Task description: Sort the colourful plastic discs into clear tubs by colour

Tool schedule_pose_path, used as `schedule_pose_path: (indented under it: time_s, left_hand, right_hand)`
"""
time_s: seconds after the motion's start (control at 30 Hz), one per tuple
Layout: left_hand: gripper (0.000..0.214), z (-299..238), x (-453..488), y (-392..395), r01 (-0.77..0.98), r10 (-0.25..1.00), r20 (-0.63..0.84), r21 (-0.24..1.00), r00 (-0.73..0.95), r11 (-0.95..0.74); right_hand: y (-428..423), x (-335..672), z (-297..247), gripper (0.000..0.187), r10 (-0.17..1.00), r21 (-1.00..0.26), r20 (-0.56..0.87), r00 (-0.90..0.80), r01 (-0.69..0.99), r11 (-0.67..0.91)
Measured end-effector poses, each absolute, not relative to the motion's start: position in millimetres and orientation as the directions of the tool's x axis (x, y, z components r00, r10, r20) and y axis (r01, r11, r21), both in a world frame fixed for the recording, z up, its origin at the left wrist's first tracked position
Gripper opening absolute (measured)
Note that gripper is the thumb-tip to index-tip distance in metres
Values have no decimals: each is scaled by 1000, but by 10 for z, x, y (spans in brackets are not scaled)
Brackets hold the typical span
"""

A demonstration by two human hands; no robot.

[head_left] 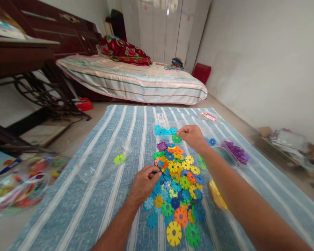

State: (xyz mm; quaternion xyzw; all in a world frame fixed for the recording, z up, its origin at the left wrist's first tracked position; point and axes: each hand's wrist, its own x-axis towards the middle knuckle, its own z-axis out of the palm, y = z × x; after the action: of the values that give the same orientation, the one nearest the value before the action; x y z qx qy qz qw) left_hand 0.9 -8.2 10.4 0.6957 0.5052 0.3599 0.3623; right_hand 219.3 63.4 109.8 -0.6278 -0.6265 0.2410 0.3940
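A heap of notched plastic discs (175, 167) in yellow, blue, green, orange and purple is spread over the striped cloth (94, 198). My right hand (192, 135) reaches past the heap and pinches a green notched disc (177, 138). That disc is close to a clear tray of light blue discs (164, 131). At the heap's left side my left hand (147, 177) is closed, its thumb and finger together on a dark blue notched disc (159, 173), mostly hidden. Under my right forearm, another green disc (201, 162) is partly covered.
Purple pieces (235, 152) fill a clear box on the right, and yellow pieces (217, 195) lie nearer. A clear plastic container at left has a lime disc (119, 159). Bags of coloured pieces (28, 184) rest on the floor. A bed (136, 80) stands beyond.
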Motion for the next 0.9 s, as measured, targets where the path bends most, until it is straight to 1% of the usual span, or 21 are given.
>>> schedule_pose_path:
  time_s: [0.13,0.27,0.4,0.47,0.53,0.6,0.67,0.73,0.8,0.9]
  left_hand:
    - [20,123,11,-79,448,962,122,866,242,-223]
    - [19,119,16,-60,448,962,125,865,243,-225]
    - [19,105,20,-54,447,961,140,863,239,-237]
    - [19,102,24,-58,446,961,141,863,237,-237]
    - [19,100,29,-63,449,963,136,863,233,-231]
    - [19,95,34,-65,454,965,138,861,224,-229]
    - [19,91,36,-64,460,964,151,856,219,-238]
    - [18,90,38,-64,464,963,164,850,215,-249]
    - [18,95,42,-68,467,964,165,849,211,-247]
    - [19,112,49,-79,459,968,137,861,211,-222]
  right_hand:
    - [418,2455,1125,26,982,-730,166,87,681,63]
    - [114,2896,1154,26,979,-626,140,151,779,-31]
    - [-110,3216,1139,20,941,-502,198,275,853,-144]
    - [-251,3186,1089,23,932,-444,240,273,884,-144]
    - [-442,3000,1020,25,959,-441,232,165,896,-48]
    - [-669,2703,946,22,985,-508,170,-19,855,104]
    - [-894,2379,864,14,972,-553,100,-211,800,230]
    - [-1082,2113,763,8,937,-543,50,-344,779,315]
    - [-1217,1953,643,6,916,-485,21,-401,797,360]
    - [-1329,1890,478,13,923,-392,16,-385,846,360]
